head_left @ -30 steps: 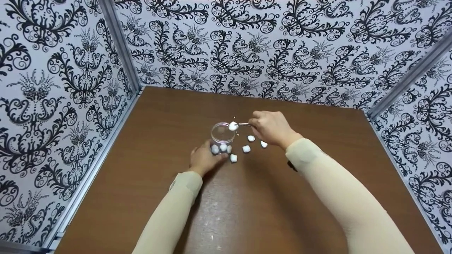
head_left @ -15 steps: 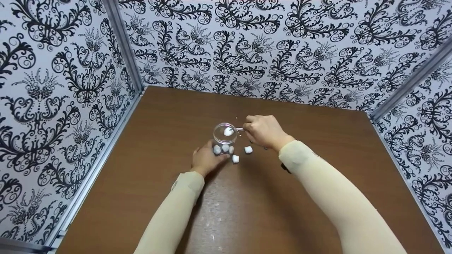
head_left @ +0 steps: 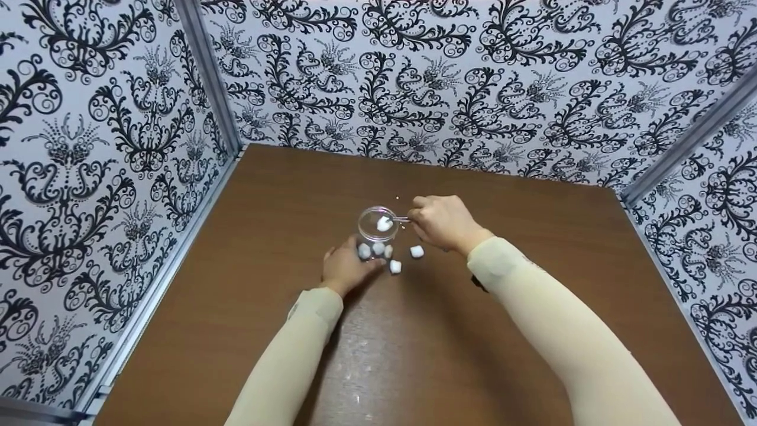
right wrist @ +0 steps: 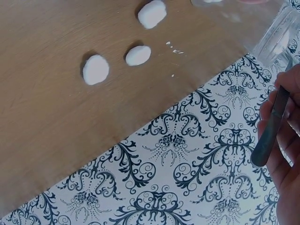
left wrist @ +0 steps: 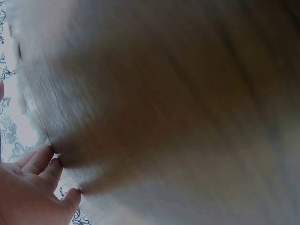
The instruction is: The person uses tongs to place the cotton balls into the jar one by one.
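Note:
My left hand (head_left: 345,267) grips the lower part of a clear jar (head_left: 361,229) near the middle of the table. Several white cotton balls (head_left: 365,251) show through its wall. My right hand (head_left: 442,220) holds metal tweezers (right wrist: 270,136), pointing left over the jar's mouth. At their tip a cotton ball (head_left: 384,223) appears within the jar's rim. Fingers of the left hand (left wrist: 44,176) also show in the left wrist view, their tips at the table surface; the jar cannot be made out clearly there.
Loose cotton balls (head_left: 417,252) lie on the brown table (head_left: 284,195) right of the jar. The right wrist view shows more cotton balls (right wrist: 96,70) and small white crumbs (right wrist: 176,51). Patterned walls (head_left: 437,77) enclose the table's back and sides.
My right hand has moved left and slightly down, carrying the cotton ball from beside the jar's rim to within it. My left hand keeps its grip on the jar.

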`<state>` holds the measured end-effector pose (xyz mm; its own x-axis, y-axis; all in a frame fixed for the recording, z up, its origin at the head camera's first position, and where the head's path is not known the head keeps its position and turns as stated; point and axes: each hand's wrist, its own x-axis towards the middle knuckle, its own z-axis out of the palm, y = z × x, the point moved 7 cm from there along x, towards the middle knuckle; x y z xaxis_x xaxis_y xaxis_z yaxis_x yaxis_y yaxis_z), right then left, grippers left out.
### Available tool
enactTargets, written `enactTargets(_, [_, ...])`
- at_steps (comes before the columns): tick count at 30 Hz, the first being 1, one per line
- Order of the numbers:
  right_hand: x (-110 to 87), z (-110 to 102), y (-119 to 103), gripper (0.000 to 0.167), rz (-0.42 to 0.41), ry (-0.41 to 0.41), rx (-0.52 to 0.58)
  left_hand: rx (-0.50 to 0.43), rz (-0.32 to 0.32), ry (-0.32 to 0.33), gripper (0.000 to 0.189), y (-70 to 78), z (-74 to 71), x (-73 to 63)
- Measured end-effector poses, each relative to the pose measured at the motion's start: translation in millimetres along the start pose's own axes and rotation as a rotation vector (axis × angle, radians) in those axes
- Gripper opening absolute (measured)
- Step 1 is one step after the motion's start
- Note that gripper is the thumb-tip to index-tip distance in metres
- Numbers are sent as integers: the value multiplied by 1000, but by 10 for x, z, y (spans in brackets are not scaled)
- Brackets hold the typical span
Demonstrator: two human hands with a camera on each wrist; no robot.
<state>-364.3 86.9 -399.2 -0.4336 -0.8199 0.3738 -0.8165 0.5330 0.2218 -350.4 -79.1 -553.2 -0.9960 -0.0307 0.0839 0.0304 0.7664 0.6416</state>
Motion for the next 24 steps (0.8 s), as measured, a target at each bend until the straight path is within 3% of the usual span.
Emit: enactTargets(24, [-135, -117, 145, 11, 51, 24, -12, 9, -14, -10, 78, 4, -5, 1])
